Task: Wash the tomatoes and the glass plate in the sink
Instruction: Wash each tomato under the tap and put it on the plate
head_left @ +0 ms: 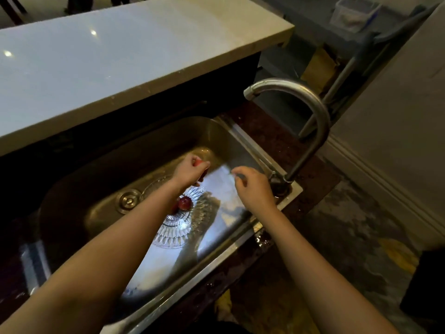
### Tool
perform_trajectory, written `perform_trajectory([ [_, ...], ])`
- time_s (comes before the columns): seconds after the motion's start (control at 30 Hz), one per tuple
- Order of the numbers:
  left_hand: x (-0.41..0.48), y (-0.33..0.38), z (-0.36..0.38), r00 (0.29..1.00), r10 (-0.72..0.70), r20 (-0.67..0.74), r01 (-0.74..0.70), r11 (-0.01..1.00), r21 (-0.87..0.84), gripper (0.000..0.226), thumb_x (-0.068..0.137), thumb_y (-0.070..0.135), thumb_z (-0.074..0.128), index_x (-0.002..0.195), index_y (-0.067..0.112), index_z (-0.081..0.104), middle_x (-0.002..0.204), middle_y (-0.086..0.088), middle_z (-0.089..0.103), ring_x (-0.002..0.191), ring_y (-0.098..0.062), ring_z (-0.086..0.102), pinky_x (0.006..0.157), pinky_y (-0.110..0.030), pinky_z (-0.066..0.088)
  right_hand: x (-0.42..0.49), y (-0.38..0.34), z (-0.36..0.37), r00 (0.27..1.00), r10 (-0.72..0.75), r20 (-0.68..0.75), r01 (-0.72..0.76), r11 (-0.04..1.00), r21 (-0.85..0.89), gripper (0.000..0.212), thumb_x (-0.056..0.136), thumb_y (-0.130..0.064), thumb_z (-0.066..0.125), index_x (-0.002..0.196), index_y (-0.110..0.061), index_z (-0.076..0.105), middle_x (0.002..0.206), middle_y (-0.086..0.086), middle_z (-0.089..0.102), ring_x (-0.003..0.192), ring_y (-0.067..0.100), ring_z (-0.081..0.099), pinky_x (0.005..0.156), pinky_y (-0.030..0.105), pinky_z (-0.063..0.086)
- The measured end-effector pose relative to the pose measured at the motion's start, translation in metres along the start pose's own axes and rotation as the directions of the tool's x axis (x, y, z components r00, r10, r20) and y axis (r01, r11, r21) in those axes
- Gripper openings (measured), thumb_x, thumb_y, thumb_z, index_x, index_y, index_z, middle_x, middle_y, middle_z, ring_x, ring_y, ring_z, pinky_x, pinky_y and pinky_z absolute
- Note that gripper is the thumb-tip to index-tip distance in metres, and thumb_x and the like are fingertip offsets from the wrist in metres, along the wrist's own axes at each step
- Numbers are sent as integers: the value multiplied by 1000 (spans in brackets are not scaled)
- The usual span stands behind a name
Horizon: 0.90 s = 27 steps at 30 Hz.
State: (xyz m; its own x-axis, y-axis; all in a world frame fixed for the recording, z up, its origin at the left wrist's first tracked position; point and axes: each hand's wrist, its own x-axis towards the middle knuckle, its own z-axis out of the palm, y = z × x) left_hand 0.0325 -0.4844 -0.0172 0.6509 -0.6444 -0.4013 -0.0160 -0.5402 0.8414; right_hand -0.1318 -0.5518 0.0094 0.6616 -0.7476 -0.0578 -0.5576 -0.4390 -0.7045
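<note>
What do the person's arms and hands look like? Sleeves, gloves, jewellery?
Left hand and right hand are bare: no gloves, no rings visible. Left forearm and right forearm are bare to the frame edge: no sleeves, watch or bracelet showing. Dim light hides fine marks.

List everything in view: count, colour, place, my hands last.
Stainless steel sink: one, silvery, centre.
Round cut-glass plate: one, clear, on sink floor.
Loose red tomato: one, red, on the plate.
Held red tomato: one, red, in left hand.
Curved steel faucet: one, grey, right of sink.
Pale stone countertop: one, whitish, behind sink.
White plastic bin: one, white, top right.
Left hand: grips tomato above plate.
Right hand: loosely curled, empty, near faucet base.
</note>
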Motion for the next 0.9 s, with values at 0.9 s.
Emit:
perform_trajectory([
  [0.9, 66, -192, 13, 975, 75, -210, 85, 746, 661, 71, 75, 73, 31, 138, 42, 20, 146, 0, 36, 136, -32, 21, 103, -53, 29, 89, 78, 203, 804, 471, 363, -342, 866, -366, 52, 98, -41, 30, 119, 3, 49, 123, 24, 57, 114, 38, 54, 89, 37, 43],
])
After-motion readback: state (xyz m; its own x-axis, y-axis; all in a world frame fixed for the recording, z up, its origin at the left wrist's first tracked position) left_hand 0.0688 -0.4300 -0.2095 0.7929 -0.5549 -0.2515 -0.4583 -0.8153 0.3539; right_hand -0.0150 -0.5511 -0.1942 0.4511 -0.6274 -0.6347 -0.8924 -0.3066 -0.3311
